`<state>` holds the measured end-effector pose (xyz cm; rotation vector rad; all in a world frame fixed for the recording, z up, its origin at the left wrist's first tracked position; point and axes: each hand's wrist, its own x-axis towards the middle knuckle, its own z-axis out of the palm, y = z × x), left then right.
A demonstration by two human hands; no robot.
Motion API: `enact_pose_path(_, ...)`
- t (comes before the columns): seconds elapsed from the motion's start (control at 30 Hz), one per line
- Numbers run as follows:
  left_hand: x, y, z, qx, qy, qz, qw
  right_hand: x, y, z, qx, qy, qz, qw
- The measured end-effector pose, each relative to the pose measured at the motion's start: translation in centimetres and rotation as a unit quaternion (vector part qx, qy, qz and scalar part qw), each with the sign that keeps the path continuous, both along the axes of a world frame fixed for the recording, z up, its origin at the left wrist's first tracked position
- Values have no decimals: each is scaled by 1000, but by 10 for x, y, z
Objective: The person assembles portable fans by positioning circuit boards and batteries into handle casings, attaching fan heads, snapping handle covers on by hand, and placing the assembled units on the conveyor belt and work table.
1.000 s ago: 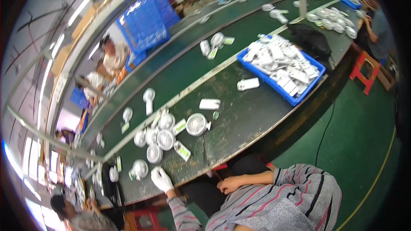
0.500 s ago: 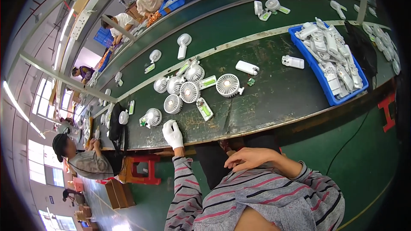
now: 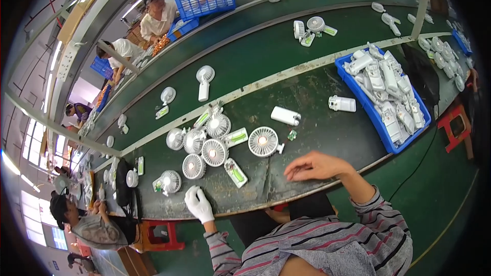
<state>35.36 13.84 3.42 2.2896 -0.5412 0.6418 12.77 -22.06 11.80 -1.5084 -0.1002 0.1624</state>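
Sleeves: grey with dark and pink stripes (image 3: 381, 220), on the near side of the lone fan head (image 3: 264, 141).
Left hand (image 3: 199, 204): white glove, at the tabletop (image 3: 322, 133) edge, nearer and left of the lone fan head. Grip: fingers curled; can't tell if it pinches anything.
Right hand (image 3: 318, 166): bare, over the near edge, right of and nearer than the lone fan head. Grip: spread loosely, fingers slightly bent, palm down; contact with the surface unclear.
Open handle (image 3: 236, 173): white with green inside, nearer and left of the lone fan head.
Stray fan head (image 3: 170, 181): farther left of it, just beside the glove, some green board showing.
Fan cluster (image 3: 215, 152): white round heads bunched left of the lone fan head.
Circuit board (image 3: 292, 135): small, green, just right of it.
White casings: one (image 3: 285, 116) just beyond it, another (image 3: 342, 104) farther right.
Blue bin (image 3: 393, 146): well right of it, heaped with white casings.
Green belt (image 3: 245, 56): beyond it, carrying more fans.
Co-workers: one in grey (image 3: 99, 230), far left of it; one in cream (image 3: 156, 23), across the belt from it.
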Motion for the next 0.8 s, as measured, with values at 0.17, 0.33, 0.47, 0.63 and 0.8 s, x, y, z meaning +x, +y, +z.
enact_pose_path(0.17,0,2,10,28,18,33,999,73,-89,3,12,-27,-254,967)
enact_pose_path(0.33,0,-4,10,7,33,37,999,168,-247,3,-63,-67,-472,877)
enact_pose_path(0.47,-3,-21,23,3,45,42,998,243,-366,-19,-301,-21,-635,711)
enact_pose_path(0.63,5,-23,31,41,30,57,997,289,-419,-37,-452,108,-671,578)
enact_pose_path(0.8,9,-25,27,38,47,67,996,303,-428,-59,-470,180,-648,571)
